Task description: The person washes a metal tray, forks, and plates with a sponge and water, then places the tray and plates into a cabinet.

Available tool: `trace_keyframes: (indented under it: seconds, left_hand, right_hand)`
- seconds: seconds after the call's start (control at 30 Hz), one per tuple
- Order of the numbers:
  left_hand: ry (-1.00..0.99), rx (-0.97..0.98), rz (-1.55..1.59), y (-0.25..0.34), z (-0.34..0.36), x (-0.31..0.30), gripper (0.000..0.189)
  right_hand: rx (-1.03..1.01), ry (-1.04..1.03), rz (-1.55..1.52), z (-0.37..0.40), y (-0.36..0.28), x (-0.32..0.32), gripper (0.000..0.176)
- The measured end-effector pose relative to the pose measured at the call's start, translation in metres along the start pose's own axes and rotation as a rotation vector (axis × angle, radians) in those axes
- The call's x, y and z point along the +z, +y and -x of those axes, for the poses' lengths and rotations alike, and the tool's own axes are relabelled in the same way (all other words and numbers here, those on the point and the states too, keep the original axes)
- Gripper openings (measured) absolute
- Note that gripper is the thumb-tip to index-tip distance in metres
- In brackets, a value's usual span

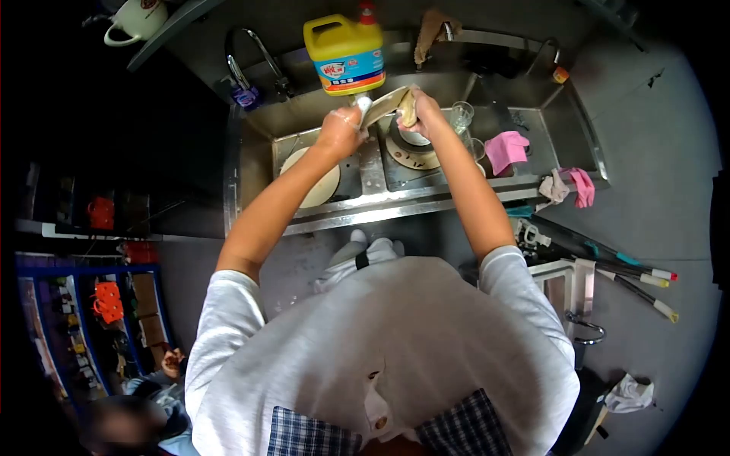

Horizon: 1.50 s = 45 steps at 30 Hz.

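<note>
Over the divider of the steel sink (289,220), my left hand (342,135) is closed on the edge of a pale plate (386,105), which is tilted and seen nearly edge-on. White foam clings to the fingers of that hand. My right hand (428,115) grips a yellowish sponge (408,109) against the plate's right end. Below the left forearm, a large cream plate (323,190) lies in the left basin, partly hidden. Under my right hand, a patterned plate (411,158) sits in the middle basin with dishes on it.
Drinking glasses (461,115) stand right of the dishes. A yellow detergent jug (346,57) is on the back ledge between two taps. Pink cloths (506,150) hang by the right basin. Mop handles (616,262) lie at right. Another person (156,406) is at lower left.
</note>
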<state>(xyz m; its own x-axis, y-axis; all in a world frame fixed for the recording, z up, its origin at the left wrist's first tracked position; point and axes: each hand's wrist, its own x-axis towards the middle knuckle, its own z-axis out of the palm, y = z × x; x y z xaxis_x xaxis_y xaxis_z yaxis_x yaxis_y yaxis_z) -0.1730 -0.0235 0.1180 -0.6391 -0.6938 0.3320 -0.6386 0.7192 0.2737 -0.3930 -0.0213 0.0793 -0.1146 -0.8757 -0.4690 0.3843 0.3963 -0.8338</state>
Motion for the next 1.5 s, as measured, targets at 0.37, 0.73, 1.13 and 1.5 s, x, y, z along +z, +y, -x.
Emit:
trace_keyframes:
  seconds: [0.37,0.73,1.13,1.5]
  left_hand:
    - [-0.022,-0.462,0.313,-0.027,-0.020,-0.012,0.059]
    - [-0.079,-0.444,0.439,-0.053,-0.040,-0.009,0.067]
    - [-0.077,-0.478,0.463,-0.069,-0.042,-0.005,0.064]
    - [-0.133,-0.579,0.429,-0.076,-0.049,-0.005,0.074]
  right_hand:
    - [-0.453,0.366,0.270,-0.045,0.072,0.004,0.043]
    - [-0.933,0.447,0.916,-0.026,0.036,0.085,0.049]
    - [-0.440,0.316,0.389,-0.032,0.176,0.056,0.052]
    - [-0.817,0.265,0.811,0.022,0.164,0.111,0.058]
